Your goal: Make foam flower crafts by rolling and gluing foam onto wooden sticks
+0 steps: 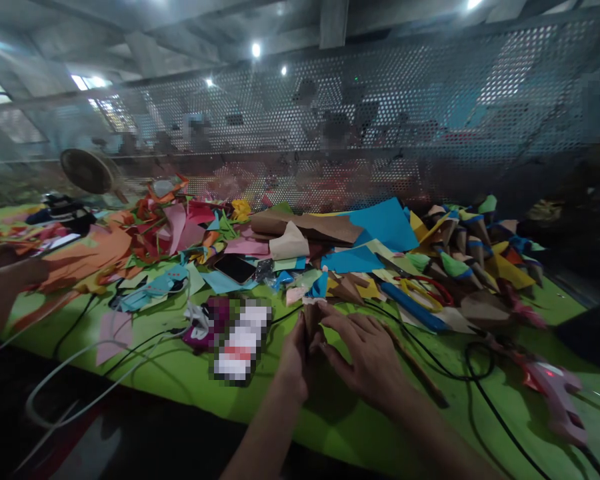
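Note:
Upright between my two hands stands a small rolled piece of brown paper (311,321), with a pale ruffled edge at its top. My left hand (293,360) is closed along its left side. On the other side, my right hand (363,350) has its fingertips and thumb bent against the paper. The fingers hide much of the roll. Just beyond it are a small blue paper cone (320,285) and pale pink scraps (296,294). A thin brown stick (417,370) lies to the right of my right hand.
A pink glue gun (555,400) with a black cord lies at right, near a blue tube (413,307). Several brown paper cones (450,233) are heaped behind. Left are a lit phone (244,340), a dark phone (235,269), white cables and another person's hand (10,270).

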A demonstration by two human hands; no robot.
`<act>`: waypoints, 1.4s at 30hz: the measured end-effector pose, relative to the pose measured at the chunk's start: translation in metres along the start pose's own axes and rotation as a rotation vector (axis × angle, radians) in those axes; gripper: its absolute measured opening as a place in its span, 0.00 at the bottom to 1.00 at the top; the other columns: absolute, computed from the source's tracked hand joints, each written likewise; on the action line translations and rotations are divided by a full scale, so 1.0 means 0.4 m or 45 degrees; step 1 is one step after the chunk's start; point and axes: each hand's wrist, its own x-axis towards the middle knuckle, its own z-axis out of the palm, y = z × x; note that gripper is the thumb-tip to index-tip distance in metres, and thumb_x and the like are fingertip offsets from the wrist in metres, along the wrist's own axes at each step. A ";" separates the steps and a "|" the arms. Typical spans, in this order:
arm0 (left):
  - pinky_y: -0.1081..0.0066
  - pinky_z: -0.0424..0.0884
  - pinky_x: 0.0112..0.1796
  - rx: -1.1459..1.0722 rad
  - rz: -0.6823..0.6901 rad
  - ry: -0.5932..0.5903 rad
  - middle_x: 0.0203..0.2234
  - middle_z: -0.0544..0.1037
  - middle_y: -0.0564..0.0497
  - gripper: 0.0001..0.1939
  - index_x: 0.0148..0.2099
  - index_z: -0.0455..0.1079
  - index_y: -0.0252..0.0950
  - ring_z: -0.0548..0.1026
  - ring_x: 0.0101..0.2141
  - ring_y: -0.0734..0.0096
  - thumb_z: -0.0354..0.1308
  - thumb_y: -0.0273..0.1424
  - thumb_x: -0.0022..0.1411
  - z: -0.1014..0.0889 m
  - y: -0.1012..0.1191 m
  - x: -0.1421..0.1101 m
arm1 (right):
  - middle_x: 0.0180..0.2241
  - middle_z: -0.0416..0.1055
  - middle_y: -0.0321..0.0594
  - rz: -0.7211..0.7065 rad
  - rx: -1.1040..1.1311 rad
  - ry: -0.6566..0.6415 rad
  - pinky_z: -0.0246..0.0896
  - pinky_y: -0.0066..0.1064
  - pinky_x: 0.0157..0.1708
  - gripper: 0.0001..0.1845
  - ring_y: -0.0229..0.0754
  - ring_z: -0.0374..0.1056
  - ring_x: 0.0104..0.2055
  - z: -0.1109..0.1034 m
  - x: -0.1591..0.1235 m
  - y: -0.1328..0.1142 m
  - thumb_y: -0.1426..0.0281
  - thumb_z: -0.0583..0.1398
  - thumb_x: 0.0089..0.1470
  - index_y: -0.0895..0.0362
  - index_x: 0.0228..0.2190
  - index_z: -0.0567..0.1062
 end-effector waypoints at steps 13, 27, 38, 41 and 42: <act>0.79 0.54 0.17 -0.070 -0.001 -0.126 0.11 0.55 0.62 0.20 0.31 0.68 0.36 0.55 0.13 0.81 0.66 0.47 0.56 -0.012 -0.005 0.019 | 0.54 0.75 0.42 0.111 0.309 0.063 0.64 0.38 0.42 0.14 0.47 0.72 0.46 -0.001 -0.006 0.017 0.69 0.58 0.61 0.51 0.49 0.70; 0.74 0.66 0.29 0.506 0.586 0.006 0.27 0.79 0.51 0.26 0.42 0.76 0.35 0.74 0.26 0.73 0.72 0.48 0.47 -0.029 -0.003 0.040 | 0.30 0.80 0.41 1.059 1.438 0.524 0.57 0.31 0.26 0.19 0.40 0.64 0.27 0.002 0.012 0.155 0.57 0.72 0.39 0.54 0.33 0.84; 0.72 0.66 0.33 0.773 0.705 0.090 0.33 0.82 0.48 0.29 0.45 0.74 0.36 0.77 0.30 0.69 0.72 0.48 0.45 -0.014 0.009 0.044 | 0.24 0.78 0.40 0.971 1.495 0.505 0.54 0.31 0.24 0.17 0.39 0.62 0.23 -0.008 0.025 0.151 0.57 0.73 0.35 0.55 0.26 0.83; 0.70 0.67 0.35 0.840 0.705 0.116 0.36 0.82 0.47 0.26 0.43 0.76 0.37 0.76 0.33 0.67 0.68 0.51 0.49 -0.013 0.007 0.053 | 0.24 0.78 0.40 0.990 1.507 0.526 0.53 0.30 0.24 0.18 0.38 0.61 0.23 -0.011 0.027 0.153 0.56 0.73 0.34 0.56 0.25 0.82; 0.69 0.67 0.36 0.858 0.707 0.133 0.37 0.81 0.47 0.25 0.43 0.76 0.37 0.76 0.34 0.66 0.67 0.51 0.50 -0.012 0.007 0.058 | 0.23 0.78 0.40 0.997 1.510 0.539 0.52 0.30 0.24 0.18 0.37 0.61 0.23 -0.011 0.028 0.154 0.56 0.73 0.34 0.56 0.25 0.82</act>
